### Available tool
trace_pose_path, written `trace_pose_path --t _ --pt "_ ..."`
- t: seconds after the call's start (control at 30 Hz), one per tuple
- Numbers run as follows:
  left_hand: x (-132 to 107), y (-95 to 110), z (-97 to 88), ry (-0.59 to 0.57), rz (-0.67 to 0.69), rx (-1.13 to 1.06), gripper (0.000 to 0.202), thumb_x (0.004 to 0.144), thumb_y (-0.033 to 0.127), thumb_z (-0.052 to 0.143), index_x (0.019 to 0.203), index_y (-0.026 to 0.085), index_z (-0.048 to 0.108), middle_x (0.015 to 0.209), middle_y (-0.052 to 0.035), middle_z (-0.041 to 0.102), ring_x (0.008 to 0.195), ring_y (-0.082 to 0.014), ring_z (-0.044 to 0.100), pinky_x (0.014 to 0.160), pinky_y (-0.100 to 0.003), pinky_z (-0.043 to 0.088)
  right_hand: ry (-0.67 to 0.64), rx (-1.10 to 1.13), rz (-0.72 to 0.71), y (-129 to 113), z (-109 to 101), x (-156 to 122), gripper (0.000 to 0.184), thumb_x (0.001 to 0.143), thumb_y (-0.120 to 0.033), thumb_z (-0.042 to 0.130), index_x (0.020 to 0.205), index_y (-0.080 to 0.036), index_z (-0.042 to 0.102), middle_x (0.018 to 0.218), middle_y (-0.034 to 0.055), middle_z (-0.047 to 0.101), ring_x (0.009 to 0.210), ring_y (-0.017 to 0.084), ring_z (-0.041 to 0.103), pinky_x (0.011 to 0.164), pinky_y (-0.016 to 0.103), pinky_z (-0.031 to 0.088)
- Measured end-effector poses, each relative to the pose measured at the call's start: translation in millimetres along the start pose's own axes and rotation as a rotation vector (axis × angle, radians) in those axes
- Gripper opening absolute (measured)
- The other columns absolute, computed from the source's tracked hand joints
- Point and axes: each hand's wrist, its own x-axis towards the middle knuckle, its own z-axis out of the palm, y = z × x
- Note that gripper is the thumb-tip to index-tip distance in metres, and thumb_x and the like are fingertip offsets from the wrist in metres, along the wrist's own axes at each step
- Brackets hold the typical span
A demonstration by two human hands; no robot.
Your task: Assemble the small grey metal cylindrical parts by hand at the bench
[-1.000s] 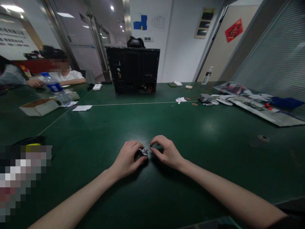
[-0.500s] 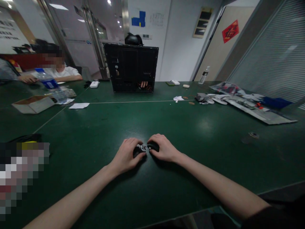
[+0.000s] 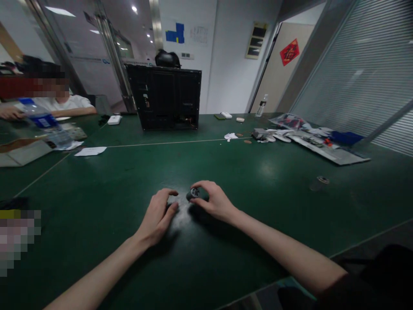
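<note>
Right hand [image 3: 217, 201] pinches small dark part with silver face [image 3: 194, 193] between thumb and fingertips over green tabletop [image 3: 145, 168]; left hand [image 3: 157, 218], thumb and fingers parted, just beside.

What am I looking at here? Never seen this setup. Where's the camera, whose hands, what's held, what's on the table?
There is no machine: these are a person's two bare hands, seen by a camera worn on that person's head, looking forward and down. The right hand holds a small round part, dark with a grey, wheel-like face. The left hand is open, with nothing visible in it. On the green table stands a black panel; to its left are a paper, a bottle and a box.
</note>
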Motion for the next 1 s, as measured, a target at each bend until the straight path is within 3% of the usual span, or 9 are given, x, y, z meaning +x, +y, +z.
trace_pose_path --t 0.1,0.2,0.3,0.43,0.53,0.67,1.0 --pt "0.4 0.1 -0.4 -0.011 0.001 -0.008 0.033 0.094 0.038 0.031 0.113 0.018 0.048 0.114 -0.0112 0.056 0.105 -0.0276 0.051 0.089 -0.043 0.043 0.165 -0.028 0.127 33.3 -45.6 4.8 0.026 0.082 -0.032 0.06 0.104 -0.019 0.058 0.1 0.0065 0.065 0.092 0.018 0.06 0.084 0.032 0.044" --pt "0.2 0.5 -0.3 -0.018 0.001 -0.013 0.032 0.094 0.038 0.031 0.113 0.018 0.048 0.114 -0.0114 0.056 0.106 -0.0276 0.051 0.09 -0.044 0.042 0.373 -0.163 0.346 93.0 -108.6 -4.5 0.031 0.08 -0.033 0.06 0.105 -0.016 0.057 0.1 0.0094 0.064 0.088 0.018 0.06 0.082 0.032 0.044" --pt "0.1 0.3 0.6 -0.016 -0.001 -0.009 0.032 0.094 0.038 0.031 0.112 0.018 0.049 0.113 -0.0114 0.057 0.105 -0.0274 0.052 0.09 -0.044 0.042 0.562 -0.455 0.684 153.9 -173.1 -31.0 0.032 0.075 -0.031 0.063 0.102 -0.015 0.057 0.099 0.0127 0.063 0.083 0.018 0.058 0.077 0.03 0.041" --pt "0.7 0.4 1.7 -0.029 0.0 -0.011 0.032 0.095 0.037 0.03 0.112 0.018 0.049 0.112 -0.0112 0.057 0.104 -0.0265 0.052 0.091 -0.043 0.041 0.646 -0.551 0.896 198.3 -230.3 -75.1 0.032 0.076 -0.029 0.06 0.101 -0.011 0.057 0.095 0.0229 0.06 0.074 0.022 0.055 0.072 0.037 0.036" --pt "1.2 0.8 1.9 -0.034 0.0 -0.013 0.033 0.095 0.037 0.03 0.112 0.017 0.05 0.112 -0.0109 0.057 0.104 -0.0259 0.052 0.09 -0.042 0.042 0.654 -0.576 1.016 212.3 -243.6 -97.4 0.028 0.074 -0.025 0.06 0.099 -0.012 0.057 0.088 0.0226 0.06 0.061 0.02 0.05 0.066 0.038 0.034" --pt "1.5 0.7 2.3 -0.036 -0.002 -0.004 0.032 0.095 0.037 0.03 0.111 0.018 0.05 0.112 -0.0102 0.058 0.103 -0.0254 0.053 0.089 -0.041 0.043 0.625 -0.578 1.112 227.4 -241.4 -105.9 0.033 0.075 -0.024 0.058 0.105 -0.01 0.057 0.084 0.0215 0.06 0.055 0.019 0.047 0.061 0.037 0.033" --pt "1.6 1.6 3.0 -0.066 -0.021 0.0 0.035 0.094 0.038 0.029 0.111 0.016 0.05 0.112 -0.0114 0.058 0.104 -0.026 0.052 0.091 -0.042 0.042 0.528 -0.625 1.088 241.1 -229.4 -96.4 0.044 0.082 -0.025 0.051 0.122 -0.008 0.049 0.1 0.0228 0.061 0.077 0.024 0.057 0.07 0.035 0.039"
